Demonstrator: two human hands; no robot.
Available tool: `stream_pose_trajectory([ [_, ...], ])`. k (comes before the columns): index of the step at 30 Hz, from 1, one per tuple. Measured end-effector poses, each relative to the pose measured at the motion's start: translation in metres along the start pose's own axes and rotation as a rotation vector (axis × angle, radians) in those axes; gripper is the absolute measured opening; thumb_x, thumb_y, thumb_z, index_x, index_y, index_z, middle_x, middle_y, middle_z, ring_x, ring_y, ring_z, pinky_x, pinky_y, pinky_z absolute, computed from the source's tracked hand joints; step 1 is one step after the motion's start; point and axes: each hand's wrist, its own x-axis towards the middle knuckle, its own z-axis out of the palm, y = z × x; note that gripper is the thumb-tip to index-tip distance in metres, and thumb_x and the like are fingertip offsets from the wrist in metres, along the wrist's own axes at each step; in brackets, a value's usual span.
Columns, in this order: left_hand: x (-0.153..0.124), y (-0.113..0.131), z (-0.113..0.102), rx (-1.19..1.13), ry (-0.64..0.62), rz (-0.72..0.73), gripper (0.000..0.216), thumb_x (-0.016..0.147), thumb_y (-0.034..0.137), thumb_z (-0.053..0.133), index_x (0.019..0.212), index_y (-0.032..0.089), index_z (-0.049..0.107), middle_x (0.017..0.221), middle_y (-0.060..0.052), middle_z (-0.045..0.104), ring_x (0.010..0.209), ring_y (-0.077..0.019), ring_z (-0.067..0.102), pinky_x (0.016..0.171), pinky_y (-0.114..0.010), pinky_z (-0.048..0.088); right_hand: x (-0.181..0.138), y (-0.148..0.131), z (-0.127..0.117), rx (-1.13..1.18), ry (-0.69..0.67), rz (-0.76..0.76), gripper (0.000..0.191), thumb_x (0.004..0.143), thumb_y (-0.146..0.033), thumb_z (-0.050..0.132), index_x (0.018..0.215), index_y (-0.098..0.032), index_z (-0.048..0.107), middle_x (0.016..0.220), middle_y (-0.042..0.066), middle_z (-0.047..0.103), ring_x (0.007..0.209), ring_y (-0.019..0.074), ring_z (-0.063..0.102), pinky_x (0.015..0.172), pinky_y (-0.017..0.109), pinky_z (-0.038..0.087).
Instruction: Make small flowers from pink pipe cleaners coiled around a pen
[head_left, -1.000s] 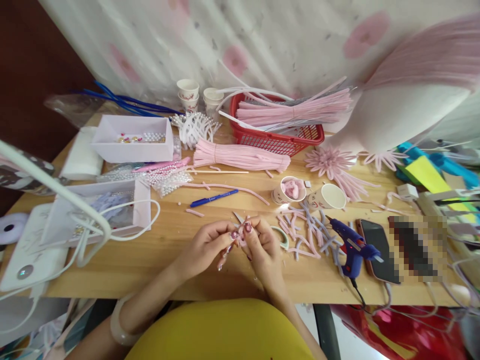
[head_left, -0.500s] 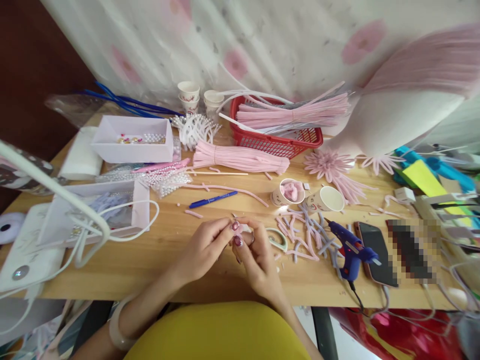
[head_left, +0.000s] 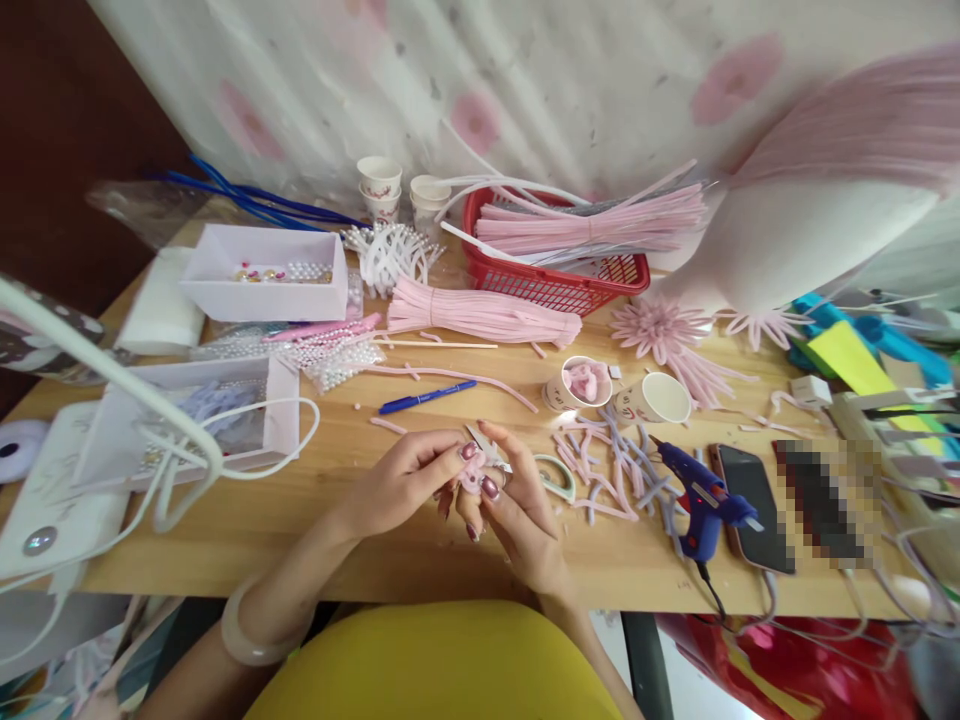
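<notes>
1. Head view: the left hand (head_left: 401, 485) and the right hand (head_left: 523, 508) meet fingertip to fingertip over the wooden table (head_left: 300, 525).
2. Both hands pinch a small pink piece (head_left: 471, 480), which sits just where their fingertips join.
3. A blue glue gun (head_left: 701, 495) lies well apart, beyond the right hand.
4. A blue pen (head_left: 426, 397) lies beyond the left hand.

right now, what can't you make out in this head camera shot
All in the head view:
- The small pink piece: mostly covered by the fingers of the left hand and right hand; shape unclear.
- The silvery pointed thing above it: too small to identify.
- The item right of the phone: pixelated out.
- Contents of the white box: too small to tell apart.
</notes>
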Motion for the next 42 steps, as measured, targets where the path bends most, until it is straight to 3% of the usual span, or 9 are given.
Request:
stream_pose_trajectory([
  [4, 0.000, -0.007, 0.008, -0.115, 0.063, -0.037, 0.035, 0.095, 0.044, 0.045, 0.072, 0.018, 0.051, 0.053, 0.001, 0.062, 0.044, -0.0108, 0.051, 0.044, -0.021, 0.040, -0.002, 0.000, 0.001, -0.129, 0.002, -0.042, 0.039, 0.101, -0.033, 0.043, 0.139, -0.030, 0.035, 0.071, -0.003, 0.053, 0.066, 0.0158, 0.052, 0.070, 0.033, 0.045],
  [8, 0.000, -0.007, 0.010, 0.049, 0.153, 0.015, 0.035, 0.095, 0.041, 0.046, 0.069, 0.018, 0.050, 0.056, 0.003, 0.056, 0.049, -0.0099, 0.049, 0.049, -0.021, 0.038, -0.003, 0.000, 0.002, -0.238, 0.048, -0.051, 0.035, 0.102, -0.031, 0.043, 0.137, -0.032, 0.038, 0.073, -0.003, 0.051, 0.066, 0.0128, 0.048, 0.069, 0.028, 0.042],
  [14, 0.008, -0.002, -0.011, 0.171, -0.023, -0.070, 0.037, 0.090, 0.046, 0.053, 0.067, 0.017, 0.053, 0.057, 0.006, 0.037, 0.049, -0.0080, 0.033, 0.045, -0.022, 0.025, 0.002, -0.004, -0.001, -0.119, -0.007, 0.001, 0.031, 0.098, -0.030, 0.052, 0.128, -0.029, 0.044, 0.061, -0.007, 0.043, 0.049, 0.0094, 0.039, 0.049, 0.022, 0.035],
  [16, 0.009, -0.004, -0.009, 0.058, 0.127, -0.092, 0.041, 0.091, 0.052, 0.049, 0.068, 0.018, 0.049, 0.055, 0.008, 0.033, 0.045, -0.0072, 0.028, 0.042, -0.022, 0.020, 0.004, -0.004, 0.000, -0.139, 0.061, -0.054, 0.028, 0.097, -0.031, 0.053, 0.124, -0.028, 0.045, 0.061, -0.007, 0.046, 0.048, 0.0093, 0.041, 0.050, 0.022, 0.037],
  [20, 0.003, -0.011, 0.008, 0.086, 0.283, -0.075, 0.039, 0.092, 0.050, 0.048, 0.071, 0.019, 0.051, 0.057, 0.007, 0.042, 0.047, -0.0080, 0.034, 0.044, -0.021, 0.027, 0.004, 0.006, 0.001, -0.339, 0.265, -0.145, 0.029, 0.099, -0.027, 0.046, 0.128, -0.029, 0.040, 0.069, -0.004, 0.053, 0.059, 0.0119, 0.051, 0.060, 0.025, 0.044],
  [27, -0.001, -0.008, 0.015, 0.325, 0.309, 0.000, 0.027, 0.093, 0.036, 0.050, 0.073, 0.018, 0.054, 0.068, 0.003, 0.051, 0.064, -0.0119, 0.046, 0.059, -0.023, 0.036, 0.004, 0.012, -0.008, -0.840, 0.159, -0.201, 0.040, 0.092, -0.013, 0.048, 0.130, -0.024, 0.037, 0.107, 0.011, 0.063, 0.094, 0.0223, 0.061, 0.086, 0.041, 0.044],
  [31, -0.001, 0.000, 0.003, 0.274, 0.162, -0.062, 0.030, 0.092, 0.040, 0.051, 0.071, 0.019, 0.052, 0.062, 0.006, 0.043, 0.054, -0.0098, 0.038, 0.050, -0.023, 0.030, 0.002, 0.002, -0.010, -0.456, 0.111, -0.031, 0.029, 0.096, -0.022, 0.049, 0.124, -0.026, 0.041, 0.080, 0.000, 0.056, 0.068, 0.0146, 0.055, 0.066, 0.029, 0.043],
  [35, -0.001, 0.002, 0.001, 0.220, 0.061, -0.099, 0.032, 0.093, 0.044, 0.049, 0.074, 0.019, 0.054, 0.057, 0.007, 0.039, 0.049, -0.0094, 0.034, 0.047, -0.024, 0.027, 0.002, -0.001, -0.013, 0.044, 0.059, 0.100, 0.023, 0.095, -0.029, 0.056, 0.117, -0.026, 0.048, 0.058, -0.010, 0.036, 0.047, 0.0077, 0.032, 0.050, 0.022, 0.027],
  [42, -0.003, 0.009, 0.011, 0.495, 0.083, 0.013, 0.032, 0.099, 0.031, 0.038, 0.074, 0.019, 0.054, 0.077, 0.000, 0.061, 0.079, -0.0158, 0.055, 0.076, -0.028, 0.040, 0.009, 0.005, -0.010, 0.027, 0.140, 0.074, 0.016, 0.097, -0.035, 0.054, 0.106, -0.022, 0.059, 0.070, -0.004, 0.053, 0.052, 0.0073, 0.049, 0.052, 0.022, 0.033],
])
